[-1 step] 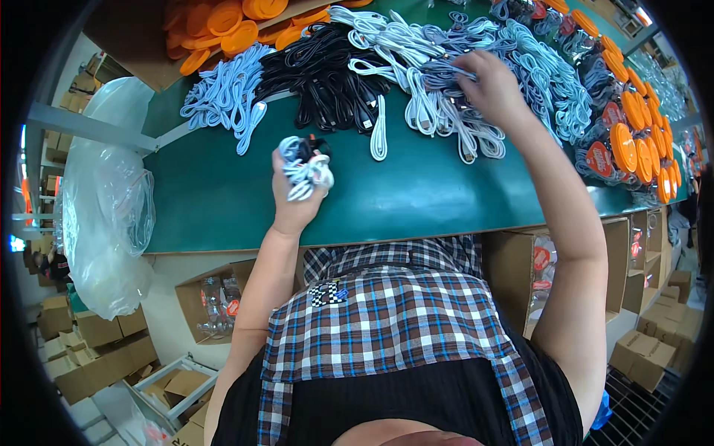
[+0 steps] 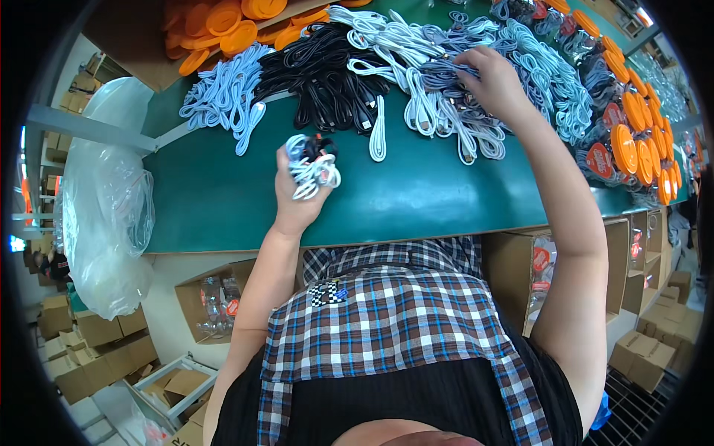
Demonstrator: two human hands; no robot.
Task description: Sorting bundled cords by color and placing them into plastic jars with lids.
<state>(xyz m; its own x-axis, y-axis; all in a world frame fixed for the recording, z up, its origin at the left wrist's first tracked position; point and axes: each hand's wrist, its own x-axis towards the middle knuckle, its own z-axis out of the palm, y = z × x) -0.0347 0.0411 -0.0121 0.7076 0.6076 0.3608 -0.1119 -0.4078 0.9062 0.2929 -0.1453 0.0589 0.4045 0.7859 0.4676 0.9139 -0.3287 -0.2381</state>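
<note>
We see the left hand (image 2: 294,202), fingers curled around mixed cables (image 2: 313,175), and the right hand (image 2: 497,83), fingers bent over grey cables (image 2: 440,76), whether pinching we cannot tell.

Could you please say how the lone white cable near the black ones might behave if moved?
The white cable probably bends easily, being thin and looped. It is likely light, being slim, and unlikely to roll, lying flat.

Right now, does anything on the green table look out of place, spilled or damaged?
One thing, mildly: a white cable bundle lies alone on the near side of the black cables, apart from the other white cables, so it looks stray. Nothing is visibly spilled or damaged.
</note>
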